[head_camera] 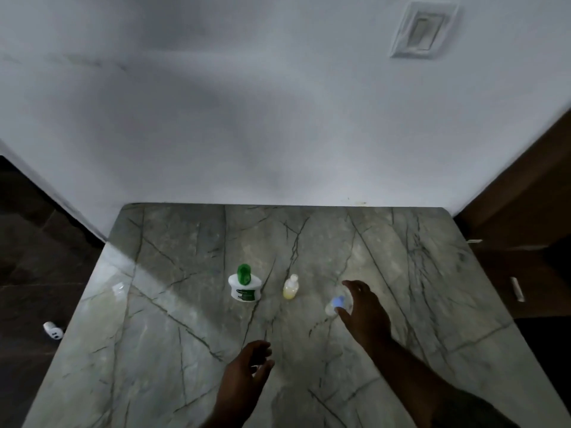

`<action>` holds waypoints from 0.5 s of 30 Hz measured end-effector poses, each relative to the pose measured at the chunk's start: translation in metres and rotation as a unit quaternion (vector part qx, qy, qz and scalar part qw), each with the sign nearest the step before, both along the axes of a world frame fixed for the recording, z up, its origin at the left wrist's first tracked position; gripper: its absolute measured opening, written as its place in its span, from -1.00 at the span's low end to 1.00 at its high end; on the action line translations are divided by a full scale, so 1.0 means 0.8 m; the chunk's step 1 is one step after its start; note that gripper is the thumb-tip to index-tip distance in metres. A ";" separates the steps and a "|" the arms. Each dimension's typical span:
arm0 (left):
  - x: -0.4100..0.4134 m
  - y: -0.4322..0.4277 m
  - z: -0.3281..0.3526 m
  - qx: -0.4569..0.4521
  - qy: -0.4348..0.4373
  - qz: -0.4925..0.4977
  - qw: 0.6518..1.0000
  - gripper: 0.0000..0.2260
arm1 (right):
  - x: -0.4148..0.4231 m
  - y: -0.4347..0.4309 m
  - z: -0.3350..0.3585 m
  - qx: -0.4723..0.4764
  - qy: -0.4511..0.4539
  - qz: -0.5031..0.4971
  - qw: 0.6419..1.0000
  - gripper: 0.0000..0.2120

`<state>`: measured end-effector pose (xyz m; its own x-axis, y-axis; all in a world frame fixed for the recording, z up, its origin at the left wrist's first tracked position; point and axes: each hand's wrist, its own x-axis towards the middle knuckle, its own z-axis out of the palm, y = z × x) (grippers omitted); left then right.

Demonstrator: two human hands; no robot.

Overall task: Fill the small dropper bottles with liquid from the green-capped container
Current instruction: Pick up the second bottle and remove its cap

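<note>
A white container with a green cap (244,285) stands upright near the middle of the marble table (173,304). To its right stands a small dropper bottle (290,287) holding yellowish liquid, with a white tip. Further right is a small clear bottle with a blue cap (337,304), blurred; my right hand (363,310) is curled around it, thumb and fingers on either side, touching it. My left hand (250,362) hovers low over the table in front of the container, fingers apart, holding nothing.
The table butts against a pale wall at the back. A dark floor lies to the left with a small white object (53,330) on it. Brown furniture (509,236) stands at the right edge. A wall switch plate (421,30) is high up.
</note>
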<state>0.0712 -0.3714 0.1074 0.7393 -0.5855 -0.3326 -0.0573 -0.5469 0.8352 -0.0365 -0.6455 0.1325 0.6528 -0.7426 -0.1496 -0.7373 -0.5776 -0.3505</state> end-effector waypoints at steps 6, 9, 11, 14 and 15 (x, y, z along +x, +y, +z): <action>-0.018 -0.015 0.000 -0.009 0.007 -0.017 1.000 -0.72 | 0.008 0.000 -0.027 0.045 0.014 0.036 0.998 -0.52; -0.017 -0.012 0.000 -0.009 0.000 -0.022 1.000 -0.71 | 0.014 -0.001 -0.032 0.044 0.014 0.029 0.998 -0.61; -0.015 -0.010 -0.001 -0.012 -0.004 -0.019 1.000 -0.70 | 0.017 -0.002 -0.032 0.035 0.019 0.030 0.999 -0.67; -0.011 -0.007 -0.004 -0.019 -0.004 -0.010 1.000 -0.70 | 0.021 -0.003 -0.030 0.021 0.025 0.033 0.999 -0.71; -0.010 -0.008 -0.004 -0.022 -0.004 -0.007 1.000 -0.70 | 0.021 -0.004 -0.029 0.018 0.024 0.035 0.999 -0.71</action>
